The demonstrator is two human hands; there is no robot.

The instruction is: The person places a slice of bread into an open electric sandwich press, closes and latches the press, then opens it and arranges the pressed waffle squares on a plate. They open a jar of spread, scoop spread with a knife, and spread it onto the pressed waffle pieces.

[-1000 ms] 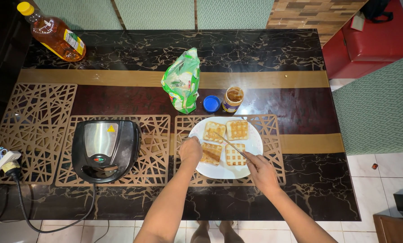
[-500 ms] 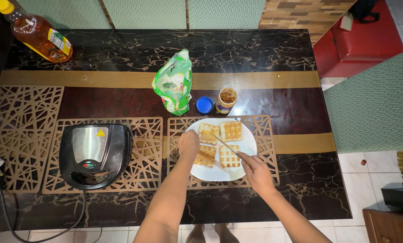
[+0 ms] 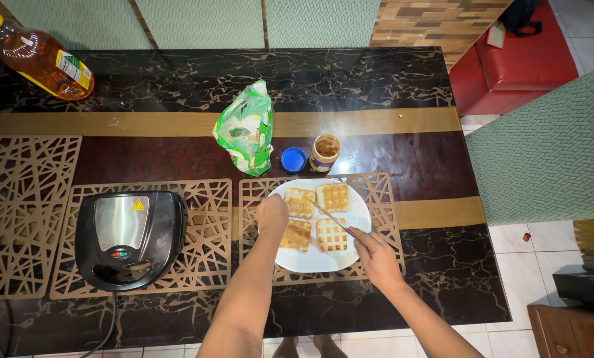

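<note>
Brown spread covers one toast (image 3: 297,235) on the white plate (image 3: 360,205); three look bare. The right hand (image 3: 375,255) grips a knife (image 3: 330,215); the left hand (image 3: 272,213) steadies a slice.

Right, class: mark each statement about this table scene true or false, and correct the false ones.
1. The right hand holds a thin metal knife over the round white plate. True.
2. The plate carries two grid-marked toast squares. False: four squares lie on it.
3. The small open spread jar stands beside its round blue lid. True.
4. The black and silver sandwich press stands open. False: its lid is shut.
5. The left hand rests at the plate's left edge, by the toast. True.
</note>
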